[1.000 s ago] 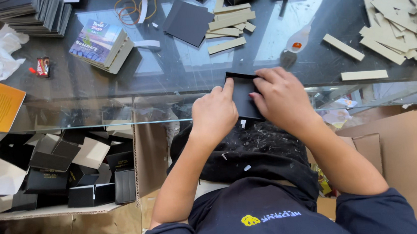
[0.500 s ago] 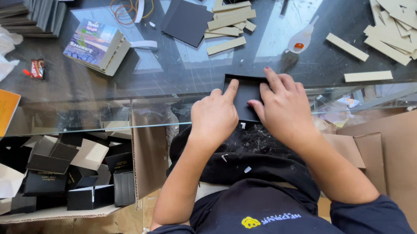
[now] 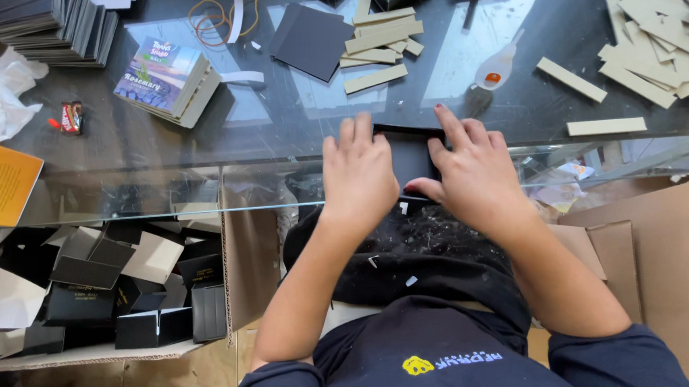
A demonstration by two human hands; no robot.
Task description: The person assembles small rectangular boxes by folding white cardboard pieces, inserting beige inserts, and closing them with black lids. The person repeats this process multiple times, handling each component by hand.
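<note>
Both my hands press on a small black box piece [image 3: 409, 153] at the near edge of a glass tabletop [image 3: 276, 134]. My left hand [image 3: 358, 176] lies flat along its left side with the fingers pointing away from me. My right hand [image 3: 468, 173] covers its right side, with the index finger at the far right corner. Only the middle strip and far rim of the black piece show between the hands. A small glue bottle [image 3: 497, 68] with an orange cap lies just beyond the right hand.
Tan cardboard strips [image 3: 378, 33] lie beside a black square sheet [image 3: 313, 38]; more strips [image 3: 664, 30] pile at the far right. A stack of printed cards [image 3: 167, 81], rubber bands [image 3: 215, 21] and dark sheet stacks [image 3: 46, 24] sit left. A carton of black boxes [image 3: 92, 284] stands below left.
Both hands and the black piece have slid a little farther onto the glass. The left hand has flattened over the piece's left side, and the right fingers have spread along its right edge.
</note>
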